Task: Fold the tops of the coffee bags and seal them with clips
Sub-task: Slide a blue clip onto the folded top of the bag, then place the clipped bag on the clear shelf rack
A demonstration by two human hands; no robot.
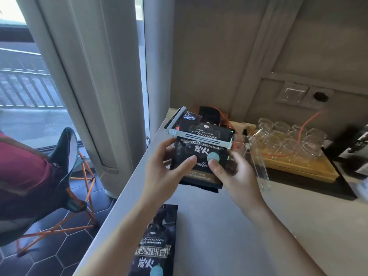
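Observation:
A black coffee bag (201, 154) is held upright above the grey counter (219, 226), its top folded down under a long pale clip (201, 137) that spans its width. My left hand (167, 166) grips the bag's left edge with the thumb on its front. My right hand (233, 174) grips the right edge, thumb by the blue round label. Behind it another black bag (190, 117) carries a second clip (175, 116). A third black coffee bag (155, 242) lies flat on the counter near me, no clip on it.
A yellow tray (298, 168) with several clear glasses stands at the right, an orange cable across it. A clear plastic piece (258, 166) leans at its near side. Wall sockets (302, 95) sit above. An orange-legged folding chair (73, 176) stands on the floor to the left.

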